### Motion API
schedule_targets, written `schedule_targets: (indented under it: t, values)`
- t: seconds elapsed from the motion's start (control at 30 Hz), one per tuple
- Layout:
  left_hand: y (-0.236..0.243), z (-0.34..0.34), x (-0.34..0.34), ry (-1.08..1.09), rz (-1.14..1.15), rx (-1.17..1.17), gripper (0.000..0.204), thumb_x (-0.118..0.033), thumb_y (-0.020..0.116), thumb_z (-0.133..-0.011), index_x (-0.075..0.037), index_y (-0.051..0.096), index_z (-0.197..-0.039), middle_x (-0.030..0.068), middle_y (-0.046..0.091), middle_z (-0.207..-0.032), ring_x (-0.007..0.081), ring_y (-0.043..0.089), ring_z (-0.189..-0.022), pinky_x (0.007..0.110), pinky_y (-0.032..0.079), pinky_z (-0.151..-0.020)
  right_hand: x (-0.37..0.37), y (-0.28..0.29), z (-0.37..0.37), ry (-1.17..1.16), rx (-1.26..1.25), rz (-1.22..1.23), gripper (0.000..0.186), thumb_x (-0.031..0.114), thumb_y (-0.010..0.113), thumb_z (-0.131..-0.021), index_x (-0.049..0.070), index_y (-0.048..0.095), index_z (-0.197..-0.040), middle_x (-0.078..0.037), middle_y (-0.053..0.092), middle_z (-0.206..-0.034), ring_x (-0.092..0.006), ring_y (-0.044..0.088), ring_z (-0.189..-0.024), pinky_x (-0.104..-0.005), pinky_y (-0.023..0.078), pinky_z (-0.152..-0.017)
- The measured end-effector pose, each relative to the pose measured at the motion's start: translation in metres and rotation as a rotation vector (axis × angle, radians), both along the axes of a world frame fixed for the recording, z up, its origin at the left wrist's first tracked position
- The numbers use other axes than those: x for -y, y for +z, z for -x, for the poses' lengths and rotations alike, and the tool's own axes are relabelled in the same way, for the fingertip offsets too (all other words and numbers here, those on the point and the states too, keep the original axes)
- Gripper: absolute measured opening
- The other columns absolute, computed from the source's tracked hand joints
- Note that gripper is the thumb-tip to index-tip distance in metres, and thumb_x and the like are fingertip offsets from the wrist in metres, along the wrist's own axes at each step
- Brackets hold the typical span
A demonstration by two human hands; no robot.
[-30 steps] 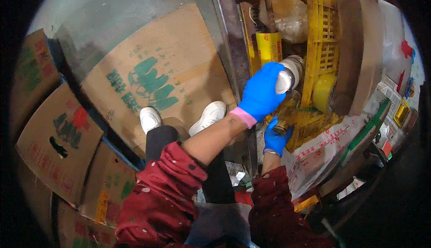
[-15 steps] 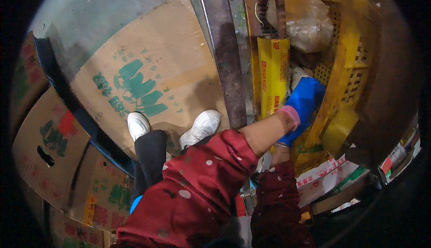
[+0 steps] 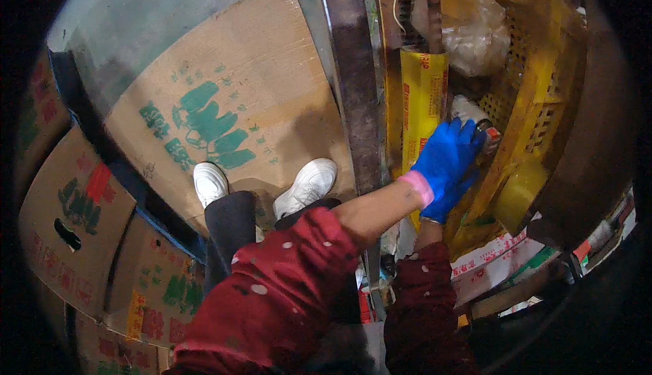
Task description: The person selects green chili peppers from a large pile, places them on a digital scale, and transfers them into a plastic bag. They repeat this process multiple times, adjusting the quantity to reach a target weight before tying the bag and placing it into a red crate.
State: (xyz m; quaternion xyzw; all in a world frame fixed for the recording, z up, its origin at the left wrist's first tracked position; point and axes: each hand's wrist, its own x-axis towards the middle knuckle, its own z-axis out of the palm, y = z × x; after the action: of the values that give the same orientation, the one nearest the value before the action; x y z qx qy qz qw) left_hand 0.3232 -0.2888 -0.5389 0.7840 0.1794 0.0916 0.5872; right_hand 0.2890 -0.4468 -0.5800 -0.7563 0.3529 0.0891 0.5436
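While curled, gloved fingers (image 3: 456, 145) on can (image 3: 475, 118).

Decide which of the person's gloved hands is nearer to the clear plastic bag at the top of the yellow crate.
Left. The left hand is on a can just below the plastic bag. The right hand sits under the left, farther from it.
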Motion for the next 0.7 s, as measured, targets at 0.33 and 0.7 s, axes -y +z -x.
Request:
schedule_targets:
  t: [0.33, 0.7]
  values:
    - [0.116, 0.148, -0.096, -0.353, 0.576, -0.150, 0.025, -0.016, 0.061, -0.078, -0.006, 0.063, -0.102, 0.0130, 0.060, -0.079, 0.0308, 0.059, -0.076, 0.040, 0.048, -0.065, -0.017, 0.091, 0.097, 0.142, -0.170, 0.019, 0.035, 0.020, 0.053, -0.094, 0.003, 0.053, -0.124, -0.012, 0.058, -0.120, -0.0232, 0.055, -0.109, -0.0353, 0.043, -0.096]
    - [0.371, 0.227, -0.251, -0.138, 0.571, 0.409, 0.024, -0.016, 0.068, -0.079, -0.010, 0.066, -0.102, 0.0103, 0.062, -0.098, 0.0261, 0.060, -0.086, 0.039, 0.048, -0.081, -0.148, 0.290, 0.246, 0.657, -0.406, -0.020, 0.031, 0.017, 0.054, -0.094, 0.003, 0.055, -0.122, -0.013, 0.060, -0.117, -0.0224, 0.057, -0.106, -0.0339, 0.044, -0.094]
